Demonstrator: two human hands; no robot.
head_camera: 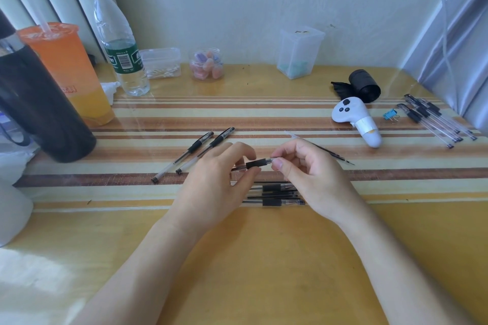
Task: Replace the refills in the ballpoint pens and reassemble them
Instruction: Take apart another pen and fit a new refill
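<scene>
Drinks stand at the upper left of the frame on a yellow tabletop [264, 258] with a striped mat: a dark flask [39, 103], an orange cup [66, 71] with a straw, and a clear water bottle [118, 42]. Right of them, along the back wall, sit a clear box of cotton swabs [161, 63] and a small jar [207, 63] of coloured pieces. Below these, left of centre, two pens [195, 153] lie side by side, slanted across the stripes. At centre, the left hand [214, 174] holds one ballpoint pen [257, 163] above the mat, its thumb and fingers [239, 149] clamped on the black grip and barrel. The right hand [303, 174] meets it from the other side, thumb and forefinger pinching the pen's clear tip end. Just beneath the hands, a small heap of pens [274, 194] lies lengthwise on the mat. Right of the right hand, a loose refill [324, 150] rests slanted on the stripes. Farther right are a tall clear box [299, 53] at the back, a white controller [353, 119], a black roll [364, 86], a blue binder clip [389, 115], and a cluster of pens [433, 120] at the right edge.
</scene>
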